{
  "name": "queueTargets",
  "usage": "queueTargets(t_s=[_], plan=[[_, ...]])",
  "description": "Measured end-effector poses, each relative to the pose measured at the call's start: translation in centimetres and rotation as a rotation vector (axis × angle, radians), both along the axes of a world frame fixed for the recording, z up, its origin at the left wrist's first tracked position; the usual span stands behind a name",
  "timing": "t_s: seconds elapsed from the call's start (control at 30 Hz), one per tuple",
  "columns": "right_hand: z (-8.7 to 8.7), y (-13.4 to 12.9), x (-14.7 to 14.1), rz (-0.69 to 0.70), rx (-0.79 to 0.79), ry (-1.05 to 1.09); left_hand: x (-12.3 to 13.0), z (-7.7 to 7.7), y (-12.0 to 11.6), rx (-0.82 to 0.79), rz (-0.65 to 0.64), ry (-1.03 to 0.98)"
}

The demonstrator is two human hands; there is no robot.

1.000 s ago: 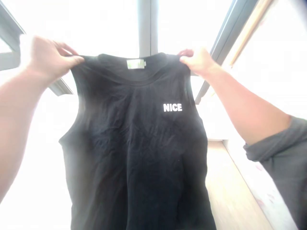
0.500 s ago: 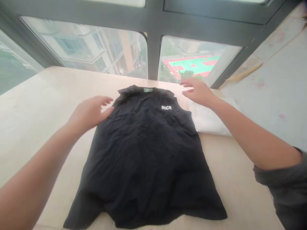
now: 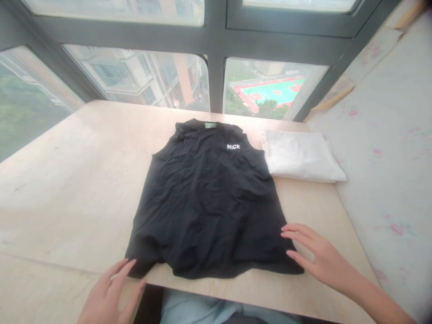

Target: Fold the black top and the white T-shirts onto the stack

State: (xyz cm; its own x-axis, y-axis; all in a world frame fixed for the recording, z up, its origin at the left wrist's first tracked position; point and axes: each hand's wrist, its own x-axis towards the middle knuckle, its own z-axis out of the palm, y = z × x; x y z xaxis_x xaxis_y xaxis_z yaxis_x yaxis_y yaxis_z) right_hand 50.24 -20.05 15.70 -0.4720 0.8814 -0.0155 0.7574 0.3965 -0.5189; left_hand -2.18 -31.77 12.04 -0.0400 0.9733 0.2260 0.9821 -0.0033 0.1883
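Note:
A black sleeveless shirt [image 3: 212, 193] lies spread on a pale wooden surface, its collar toward the window and its hem toward me. White letters reading NICE sit on its chest, and a small green label shows inside the neck. My left hand [image 3: 113, 292] is at the lower left corner of the hem, fingers apart, its lower part cut off by the frame. At the lower right side of the shirt, my right hand [image 3: 312, 254] has its fingers spread with the tips at the fabric edge. Neither hand grips the cloth.
A folded white cloth [image 3: 300, 155] lies right of the shirt, near the floral-papered wall [image 3: 388, 180]. Grey window frames [image 3: 216, 67] close off the far side. My legs in light blue jeans [image 3: 199, 308] are below the near edge of the surface.
Both hands have come down from beside the shirt's shoulders to its hem corners. The view has shifted, so the near table edge and my legs now show. The shirt still lies flat.

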Motion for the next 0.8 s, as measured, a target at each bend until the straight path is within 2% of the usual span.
queueTargets(t_s=[0.1, 0.17, 0.27, 0.37, 0.47, 0.53, 0.63, 0.73, 0.8], plan=[[0.2, -1.8, -0.4, 0.057, -0.043, -0.042, 0.5, -0.1, 1.0, 0.003, -0.120, 0.084], [-0.2, -2.9, -0.8, 0.096, -0.039, -0.072, 0.7, 0.1, 2.1, 0.019, -0.162, 0.133], [-1.7, -4.1, -1.2, 0.134, 0.061, -0.133, 0.8, 0.2, 3.1, 0.036, -0.184, 0.208], [-3.1, -4.4, -1.3, 0.123, 0.185, -0.147, 0.5, 0.1, 3.5, -0.017, -0.199, 0.238], [-3.4, -4.0, -1.0, 0.090, 0.208, -0.098, 0.0, 0.3, 3.5, -0.079, -0.195, 0.177], [-3.0, -3.6, -0.7, 0.057, 0.199, -0.049, -0.2, 1.0, 3.4, -0.095, -0.156, 0.090], [-1.9, -3.0, -0.1, -0.003, 0.175, 0.023, -0.2, 2.6, 3.4, -0.090, -0.028, -0.073], [-0.7, -2.3, 0.5, -0.126, 0.179, 0.095, -0.2, 4.3, 3.5, -0.025, 0.168, -0.234], [0.1, -1.7, 0.9, -0.248, 0.190, 0.126, -0.6, 4.8, 3.4, -0.008, 0.314, -0.325]])
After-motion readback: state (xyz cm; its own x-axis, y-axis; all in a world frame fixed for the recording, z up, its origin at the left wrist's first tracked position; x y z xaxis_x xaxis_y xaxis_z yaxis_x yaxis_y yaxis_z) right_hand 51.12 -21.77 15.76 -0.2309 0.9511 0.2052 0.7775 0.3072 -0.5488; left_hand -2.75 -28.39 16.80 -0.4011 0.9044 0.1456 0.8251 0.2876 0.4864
